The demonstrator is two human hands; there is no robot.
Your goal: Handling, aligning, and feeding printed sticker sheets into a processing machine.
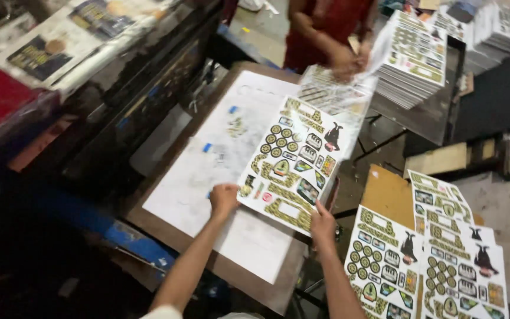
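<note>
Left hand (224, 199) and right hand (322, 224) each pinch a near corner of the glossy yellow-and-black printed sticker sheet (293, 160) over the white-papered bench (196, 177); level, even corner tension would best keep it flat.

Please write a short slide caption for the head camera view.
Both hands, left hand and right hand, hold a printed sheet over the worktable.

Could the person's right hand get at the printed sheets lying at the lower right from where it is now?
Probably yes. The right hand grips the near edge of a printed sheet, and the loose sheets lie just beside it with nothing between. It would have to let go first.
</note>
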